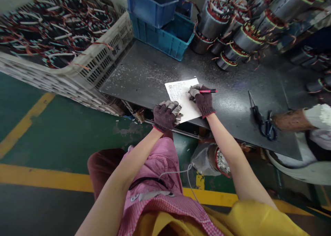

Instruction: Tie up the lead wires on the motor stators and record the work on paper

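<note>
Both gloved hands reach forward, left hand (167, 116) fisted, right hand (202, 99) curled.

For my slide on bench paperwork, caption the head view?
Gloved right hand holds a red pen over paper; left hand pins it.

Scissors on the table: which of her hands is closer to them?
Right. The right hand, holding a pen, is between paper and scissors; the left hand rests farther away.
</note>
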`<state>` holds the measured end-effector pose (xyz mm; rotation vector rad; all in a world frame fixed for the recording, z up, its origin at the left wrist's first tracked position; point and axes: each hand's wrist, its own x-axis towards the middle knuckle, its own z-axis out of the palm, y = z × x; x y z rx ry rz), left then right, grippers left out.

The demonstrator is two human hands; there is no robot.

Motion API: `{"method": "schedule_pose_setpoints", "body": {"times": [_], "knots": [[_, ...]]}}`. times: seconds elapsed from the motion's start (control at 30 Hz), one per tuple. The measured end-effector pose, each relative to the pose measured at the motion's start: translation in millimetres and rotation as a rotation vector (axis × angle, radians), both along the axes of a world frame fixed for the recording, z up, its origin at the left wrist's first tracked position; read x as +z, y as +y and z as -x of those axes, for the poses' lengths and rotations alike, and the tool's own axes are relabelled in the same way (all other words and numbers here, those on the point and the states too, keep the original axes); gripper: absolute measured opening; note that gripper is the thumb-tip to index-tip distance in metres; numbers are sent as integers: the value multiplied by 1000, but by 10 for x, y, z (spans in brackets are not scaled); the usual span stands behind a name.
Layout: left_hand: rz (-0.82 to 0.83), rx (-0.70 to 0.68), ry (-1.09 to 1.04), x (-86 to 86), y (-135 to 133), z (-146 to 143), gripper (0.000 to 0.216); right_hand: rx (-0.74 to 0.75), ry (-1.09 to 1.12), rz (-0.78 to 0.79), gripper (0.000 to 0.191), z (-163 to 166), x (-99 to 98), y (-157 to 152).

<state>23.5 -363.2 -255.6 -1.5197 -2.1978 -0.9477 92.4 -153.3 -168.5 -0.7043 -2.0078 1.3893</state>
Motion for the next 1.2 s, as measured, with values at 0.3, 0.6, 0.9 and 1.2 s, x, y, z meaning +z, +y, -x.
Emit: {"method": "schedule_pose_setpoints", "body": {"times": [0.3, 0.6, 0.9, 1.2], "knots": [[75, -23, -136, 117, -19, -7, 43, -44, 34, 55, 12, 14, -27, 36], [120, 3, -108, 236, -60, -50, 36, -220, 142, 99, 23, 93, -169, 143], [226, 1, -47, 682, -200, -76, 37, -304, -28, -403, 47, -335, -242, 167], [481, 40, -94, 1107, 3, -554, 56, -281, -125, -508, 56, -956, -239, -1]]}}
